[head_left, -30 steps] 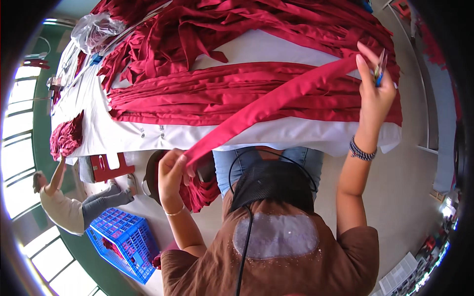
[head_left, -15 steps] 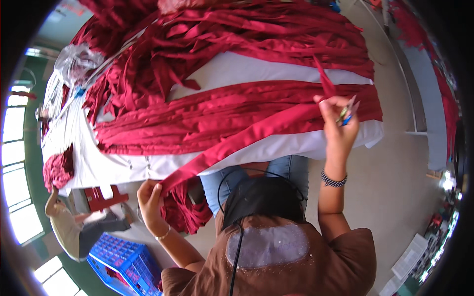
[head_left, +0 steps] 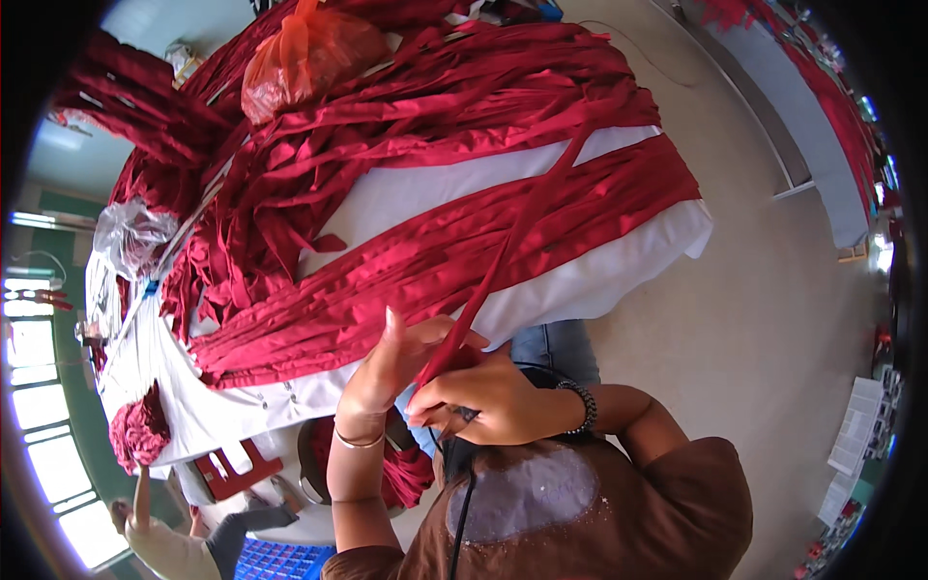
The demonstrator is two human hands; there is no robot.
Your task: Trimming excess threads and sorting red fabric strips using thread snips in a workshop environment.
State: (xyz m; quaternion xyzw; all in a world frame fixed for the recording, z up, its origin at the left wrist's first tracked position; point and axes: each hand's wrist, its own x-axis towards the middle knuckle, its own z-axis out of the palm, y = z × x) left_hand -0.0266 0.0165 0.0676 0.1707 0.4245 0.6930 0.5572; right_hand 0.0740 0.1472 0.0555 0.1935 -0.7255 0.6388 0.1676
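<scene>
My left hand (head_left: 379,375) and my right hand (head_left: 480,398) meet close in front of my chest, both closed on one long red fabric strip (head_left: 512,242) that runs up and away over the table. My right hand also holds a small dark tool, too hidden to name. The strip crosses a flat stack of red fabric strips (head_left: 425,275) lying on a white-covered table (head_left: 599,280). A bracelet sits on each wrist.
A tangled heap of red strips (head_left: 387,116) covers the far side of the table, with an orange plastic bag (head_left: 300,58) on top and a clear bag (head_left: 130,237) at left. Another person (head_left: 164,532) crouches at lower left by a blue crate (head_left: 271,561). More red fabric hangs under the table.
My right hand has come down from its raised position at the right to meet my left hand at my chest, pulling the strip's end in. The view tilted toward the table's right end.
</scene>
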